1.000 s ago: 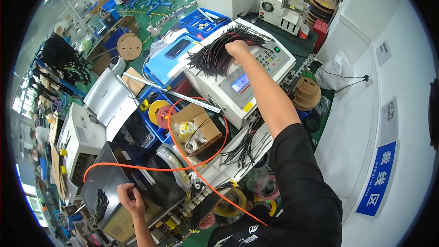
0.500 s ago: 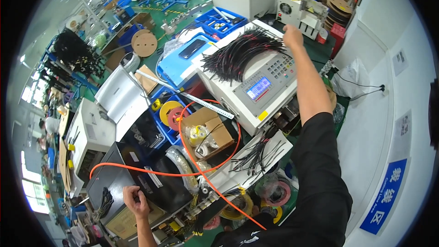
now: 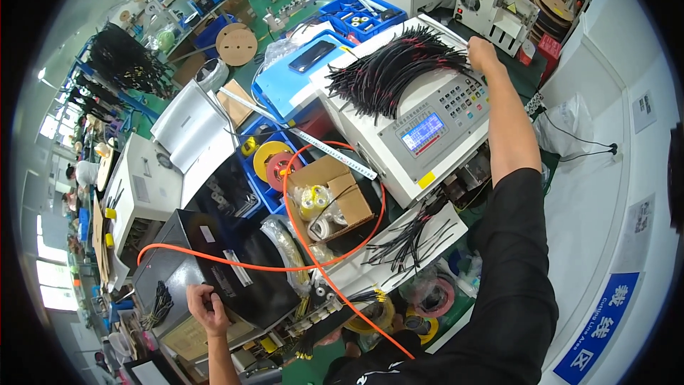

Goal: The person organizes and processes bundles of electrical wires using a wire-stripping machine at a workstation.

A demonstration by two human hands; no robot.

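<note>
My right hand [image 3: 483,55] reaches to the far right corner of a white wire-processing machine [image 3: 376,148]. Its fingers are closed, and what they grip, if anything, is hidden. Just left of it, a thick bundle of black wires [image 3: 395,71] with reddish marks lies across the machine's top. A lit screen [image 3: 423,132] and a keypad [image 3: 463,98] sit below the bundle. At lower left, my left hand [image 3: 207,309] is curled by the edge of a black machine [image 3: 239,271], thumb bent toward the fingers; I cannot see anything held. A small black wire bunch [image 3: 158,304] lies beside it.
An orange hose [image 3: 235,265] loops over the black machine and around a cardboard box [image 3: 350,207] of spools. More black wires [image 3: 406,242] lie on a white tray. Blue bins [image 3: 261,164], a phone [image 3: 312,56] on a blue case, and a small white machine [image 3: 491,11] surround the area.
My view has shifted, so the machines and wires appear a little farther right. Both hands keep nearly the same places and poses; the wire bundle still lies on the machine.
</note>
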